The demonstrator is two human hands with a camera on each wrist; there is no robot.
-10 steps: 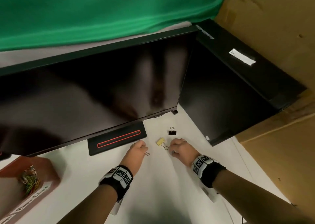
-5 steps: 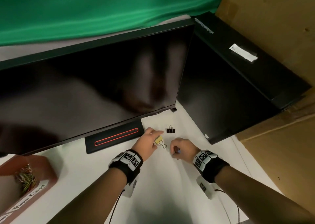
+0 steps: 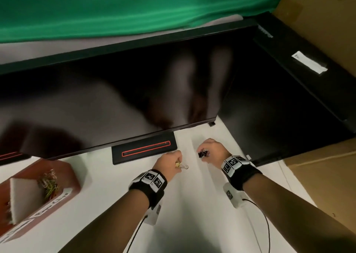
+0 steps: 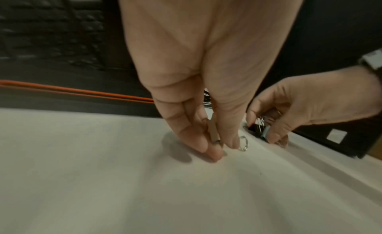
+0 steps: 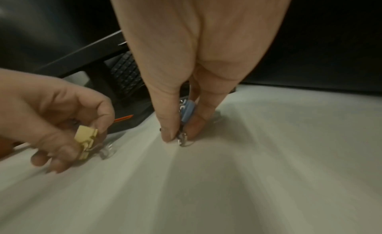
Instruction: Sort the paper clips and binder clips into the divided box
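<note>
Left hand (image 3: 169, 161) fingers (image 4: 198, 139) clamped on a yellow binder clip (image 5: 84, 140), its wire loop poking out past the fingertips, just over the white worktop (image 3: 192, 214). Right hand (image 3: 213, 150) fingers (image 5: 169, 123) pinch a black binder clip (image 3: 203, 154) with a blue binder clip (image 5: 187, 111) tucked between thumb and fingers, tips touching the worktop. Divided box (image 3: 63, 173) well apart, beyond the left hand, with paper clips (image 3: 49, 185) inside.

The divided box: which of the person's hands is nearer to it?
Left. The left hand, pinching a yellow binder clip, is nearer the divided box at far left; the right hand is farther right, gripping a black binder clip.
</note>
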